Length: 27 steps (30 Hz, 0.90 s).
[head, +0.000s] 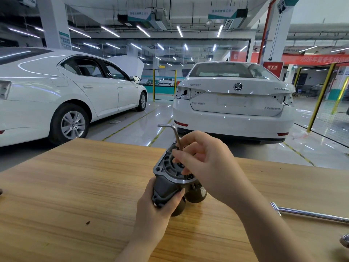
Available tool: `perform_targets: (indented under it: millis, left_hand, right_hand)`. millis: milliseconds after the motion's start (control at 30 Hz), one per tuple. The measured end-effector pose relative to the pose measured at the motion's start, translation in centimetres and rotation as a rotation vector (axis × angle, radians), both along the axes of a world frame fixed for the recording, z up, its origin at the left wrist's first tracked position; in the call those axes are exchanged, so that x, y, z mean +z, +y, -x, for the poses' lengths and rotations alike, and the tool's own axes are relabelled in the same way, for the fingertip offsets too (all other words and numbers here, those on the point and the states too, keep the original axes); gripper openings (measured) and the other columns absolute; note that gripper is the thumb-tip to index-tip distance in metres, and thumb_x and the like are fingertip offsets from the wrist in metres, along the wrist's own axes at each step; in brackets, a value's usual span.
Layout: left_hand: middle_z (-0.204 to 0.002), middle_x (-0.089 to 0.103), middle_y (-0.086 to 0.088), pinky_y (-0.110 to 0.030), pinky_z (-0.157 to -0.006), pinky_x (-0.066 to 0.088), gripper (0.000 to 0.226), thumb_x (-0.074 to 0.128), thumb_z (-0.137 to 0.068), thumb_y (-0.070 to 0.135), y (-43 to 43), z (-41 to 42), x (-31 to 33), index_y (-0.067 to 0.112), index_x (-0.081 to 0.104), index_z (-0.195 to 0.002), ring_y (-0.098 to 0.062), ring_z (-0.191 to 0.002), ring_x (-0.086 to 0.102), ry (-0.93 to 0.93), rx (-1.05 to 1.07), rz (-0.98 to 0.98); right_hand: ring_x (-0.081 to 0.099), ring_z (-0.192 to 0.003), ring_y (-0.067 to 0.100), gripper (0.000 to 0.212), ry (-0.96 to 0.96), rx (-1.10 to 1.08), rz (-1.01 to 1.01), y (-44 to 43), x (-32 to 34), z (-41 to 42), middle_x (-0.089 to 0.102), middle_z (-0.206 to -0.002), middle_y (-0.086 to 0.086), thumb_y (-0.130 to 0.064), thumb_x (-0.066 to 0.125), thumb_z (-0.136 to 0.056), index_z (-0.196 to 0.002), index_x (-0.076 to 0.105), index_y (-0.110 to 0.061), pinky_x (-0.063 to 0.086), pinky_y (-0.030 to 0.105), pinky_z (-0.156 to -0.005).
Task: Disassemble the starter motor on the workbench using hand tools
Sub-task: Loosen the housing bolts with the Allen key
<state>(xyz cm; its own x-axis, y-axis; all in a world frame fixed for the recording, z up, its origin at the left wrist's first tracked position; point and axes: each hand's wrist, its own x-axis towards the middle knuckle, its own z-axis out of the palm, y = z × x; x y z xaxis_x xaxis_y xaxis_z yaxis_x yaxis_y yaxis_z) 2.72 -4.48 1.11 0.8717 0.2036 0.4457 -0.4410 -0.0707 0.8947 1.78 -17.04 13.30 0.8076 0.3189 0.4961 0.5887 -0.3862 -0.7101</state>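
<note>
The starter motor is held upright at the middle of the workbench, its dark body gripped by the left hand. A hex key standing in its open flanged end is pinched by the right hand. A chrome bar is laid at the right.

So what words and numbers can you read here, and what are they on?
"消火栓": red sign beside the pillar.
"2026年": start of the red banner; the rest is blurred.
Hanging ceiling signs and white car's boot lettering: too blurred to read.
Starter motor, hex key: no words showing.
</note>
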Motion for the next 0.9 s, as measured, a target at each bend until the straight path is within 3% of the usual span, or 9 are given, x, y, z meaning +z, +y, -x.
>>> perform_targets:
  millis: [100,200,300,433,500,667,800,900]
  left_hand:
    - [-0.093,0.065,0.028,-0.006,-0.066,0.048,0.055,0.069,-0.05,0.053,0.0,-0.06,-0.01,0.033,0.055,-0.1,0.006,-0.087,0.063,0.007,0.009,-0.002]
    - [-0.094,0.066,0.028,-0.006,-0.066,0.048,0.055,0.069,-0.05,0.053,0.06,-0.1,-0.06,0.033,0.056,-0.1,0.006,-0.088,0.062,0.007,0.015,-0.004]
    - [-0.095,0.065,0.028,-0.005,-0.068,0.047,0.057,0.069,-0.05,0.055,0.1,-0.12,-0.16,0.033,0.056,-0.101,0.007,-0.089,0.062,0.015,0.008,-0.004]
    - [-0.095,0.066,0.028,-0.005,-0.068,0.047,0.055,0.069,-0.051,0.054,0.06,-0.14,-0.09,0.033,0.056,-0.1,0.007,-0.089,0.062,0.009,0.011,-0.003]
    - [-0.095,0.066,0.028,-0.005,-0.068,0.047,0.055,0.069,-0.051,0.053,0.06,-0.1,-0.08,0.033,0.056,-0.1,0.007,-0.089,0.062,0.007,0.012,-0.002]
    - [-0.097,0.065,0.03,-0.004,-0.068,0.047,0.055,0.069,-0.051,0.054,0.09,-0.05,-0.03,0.033,0.056,-0.1,0.008,-0.09,0.062,0.002,0.014,-0.013]
    - [-0.096,0.064,0.032,-0.003,-0.067,0.046,0.056,0.068,-0.05,0.055,0.09,0.0,-0.06,0.034,0.055,-0.1,0.01,-0.09,0.061,0.003,0.014,-0.022]
    - [-0.095,0.064,0.031,-0.004,-0.067,0.047,0.056,0.068,-0.05,0.056,0.08,-0.01,-0.02,0.033,0.055,-0.1,0.009,-0.089,0.061,0.003,0.012,-0.027]
  right_hand:
    - [0.064,-0.064,0.008,0.021,-0.009,-0.042,-0.036,0.08,-0.12,-0.03,0.068,-0.073,-0.006,-0.037,0.07,-0.075,-0.073,0.051,-0.029,0.055,0.028,-0.063]
    - [0.062,-0.055,0.005,0.028,-0.03,-0.051,-0.043,-0.09,-0.04,-0.14,0.07,-0.071,-0.003,-0.031,0.07,-0.078,-0.062,0.048,-0.028,0.054,0.023,-0.057]
    - [0.062,-0.056,0.001,0.018,-0.009,-0.002,-0.013,-0.32,0.12,-0.22,0.07,-0.072,-0.007,-0.025,0.064,-0.085,-0.068,0.058,-0.03,0.052,0.017,-0.057]
    - [0.063,-0.058,0.0,0.012,0.002,0.021,-0.01,-0.23,0.05,-0.35,0.069,-0.073,-0.008,-0.027,0.056,-0.09,-0.08,0.063,-0.032,0.052,0.02,-0.059]
    - [0.063,-0.056,0.001,0.005,0.006,0.021,-0.031,-0.1,0.03,-0.35,0.068,-0.071,-0.008,-0.031,0.062,-0.084,-0.08,0.061,-0.031,0.05,0.017,-0.056]
    - [0.062,-0.05,0.001,0.021,0.02,-0.034,-0.067,-0.25,0.17,-0.26,0.068,-0.066,-0.004,-0.033,0.071,-0.074,-0.071,0.053,-0.026,0.05,0.016,-0.049]
    - [0.062,-0.049,0.001,0.021,0.017,-0.023,-0.078,-0.6,0.26,-0.18,0.068,-0.06,-0.011,-0.028,0.074,-0.073,-0.062,0.057,-0.023,0.054,0.019,-0.053]
    - [0.064,-0.055,0.0,0.011,0.04,0.04,-0.033,-0.79,0.46,-0.11,0.069,-0.068,-0.014,-0.022,0.068,-0.081,-0.071,0.067,-0.027,0.054,0.019,-0.06]
